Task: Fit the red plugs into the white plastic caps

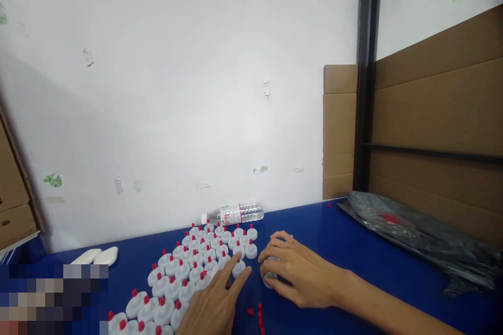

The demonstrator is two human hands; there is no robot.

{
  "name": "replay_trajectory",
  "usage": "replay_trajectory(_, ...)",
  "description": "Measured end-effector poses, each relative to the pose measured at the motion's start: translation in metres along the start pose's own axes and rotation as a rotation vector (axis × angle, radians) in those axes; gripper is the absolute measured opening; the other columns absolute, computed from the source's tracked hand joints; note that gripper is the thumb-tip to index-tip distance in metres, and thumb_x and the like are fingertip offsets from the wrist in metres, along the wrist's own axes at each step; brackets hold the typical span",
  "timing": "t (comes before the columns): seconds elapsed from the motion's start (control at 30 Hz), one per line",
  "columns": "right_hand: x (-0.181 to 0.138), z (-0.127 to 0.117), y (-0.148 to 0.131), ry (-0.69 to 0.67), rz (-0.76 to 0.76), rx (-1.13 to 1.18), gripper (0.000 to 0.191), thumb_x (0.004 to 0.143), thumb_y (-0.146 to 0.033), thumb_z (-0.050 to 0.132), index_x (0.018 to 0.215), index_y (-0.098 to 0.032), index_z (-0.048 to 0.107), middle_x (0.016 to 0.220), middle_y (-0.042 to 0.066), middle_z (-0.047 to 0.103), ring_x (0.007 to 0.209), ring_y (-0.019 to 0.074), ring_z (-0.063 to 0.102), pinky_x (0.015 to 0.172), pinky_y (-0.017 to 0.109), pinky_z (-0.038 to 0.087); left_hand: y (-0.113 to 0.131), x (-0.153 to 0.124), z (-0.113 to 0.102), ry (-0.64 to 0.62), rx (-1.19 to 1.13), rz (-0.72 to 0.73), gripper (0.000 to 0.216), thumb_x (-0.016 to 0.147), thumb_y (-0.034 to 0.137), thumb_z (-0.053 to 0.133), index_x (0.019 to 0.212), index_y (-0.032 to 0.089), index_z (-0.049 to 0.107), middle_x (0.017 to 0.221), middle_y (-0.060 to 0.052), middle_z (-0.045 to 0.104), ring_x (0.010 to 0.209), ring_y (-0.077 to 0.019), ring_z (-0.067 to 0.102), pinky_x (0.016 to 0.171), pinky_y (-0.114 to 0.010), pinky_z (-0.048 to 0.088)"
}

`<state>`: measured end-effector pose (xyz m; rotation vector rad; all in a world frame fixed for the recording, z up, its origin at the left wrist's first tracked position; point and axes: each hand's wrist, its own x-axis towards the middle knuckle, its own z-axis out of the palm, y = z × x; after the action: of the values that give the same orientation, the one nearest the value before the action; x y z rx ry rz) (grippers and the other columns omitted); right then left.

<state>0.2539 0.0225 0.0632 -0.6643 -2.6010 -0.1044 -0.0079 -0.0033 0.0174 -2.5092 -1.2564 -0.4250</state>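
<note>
Curling the fingers of my right hand [293, 275] over the white piece [269, 277] near six o'clock, I should hold it level; grip unconfirmed. My left hand [214, 301], near seven, stands open-fingered.

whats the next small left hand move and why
Probably pick up a loose red cap: several lie near both hands, the right hand curls over a white container whose top is hidden, and grouped containers by the left hand wear red caps.
</note>
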Motion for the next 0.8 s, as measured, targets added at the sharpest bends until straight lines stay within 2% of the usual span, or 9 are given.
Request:
replay_trajectory(0.07,0.0,0.0,0.0,-0.011,0.017,0.014,0.017,0.099,-0.017,0.052,0.106,-0.023,0.065,0.109,0.003,0.073,0.101,0.0182,0.063,0.105,0.038,0.036,-0.001,-0.001,0.001,0.032,-0.048,0.004,0.067,0.084,0.0,0.044,0.143,0.029,0.055,0.148,-0.011,0.059,0.088,-0.0188,0.077,0.065,-0.021,0.061)
replay_trajectory(0.2,0.0,0.002,0.005,-0.055,0.036,0.01,0.023,0.095,-0.008,0.052,0.106,-0.023,0.065,0.11,0.001,0.072,0.105,0.017,0.061,0.105,0.035,0.034,-0.006,0.0,0.004,0.142,-0.172,0.023,0.055,0.091,0.002,0.038,0.133,0.03,0.06,0.131,-0.008,0.067,0.09,-0.0163,0.077,0.066,-0.02,0.061)
replay_trajectory(0.33,-0.001,0.006,0.009,-0.062,0.046,-0.003,0.022,0.094,-0.008,0.053,0.101,-0.023,0.066,0.11,0.0,0.072,0.106,0.0172,0.06,0.104,0.035,0.034,-0.01,0.002,0.005,0.173,-0.265,0.016,0.047,0.094,0.006,0.042,0.128,0.03,0.062,0.124,-0.006,0.07,0.097,-0.0171,0.075,0.075,-0.022,0.062)
replay_trajectory(0.5,-0.001,0.003,0.005,-0.008,0.013,-0.005,0.023,0.097,-0.011,0.051,0.111,-0.023,0.065,0.121,0.003,0.069,0.112,0.0185,0.059,0.106,0.037,0.034,-0.012,0.002,0.006,0.231,-0.369,-0.049,0.042,0.095,0.007,0.045,0.125,0.029,0.066,0.115,-0.005,0.074,0.095,-0.0176,0.077,0.078,-0.022,0.062)
replay_trajectory(0.73,0.0,0.003,-0.002,0.029,-0.037,-0.013,0.024,0.101,-0.015,0.048,0.119,-0.023,0.062,0.124,0.005,0.068,0.113,0.0197,0.059,0.107,0.04,0.035,-0.014,-0.001,0.004,0.164,-0.248,-0.135,0.032,0.096,0.013,0.051,0.114,0.028,0.073,0.108,-0.002,0.078,0.094,-0.0199,0.078,0.079,-0.026,0.063)
replay_trajectory(0.8,0.0,0.002,-0.004,0.036,-0.037,-0.003,0.026,0.101,-0.015,0.048,0.122,-0.023,0.06,0.122,0.005,0.069,0.111,0.0196,0.059,0.108,0.041,0.035,-0.013,0.0,0.002,0.182,-0.234,-0.132,0.028,0.096,0.014,0.054,0.108,0.029,0.074,0.103,-0.001,0.08,0.092,-0.0199,0.078,0.078,-0.027,0.063)
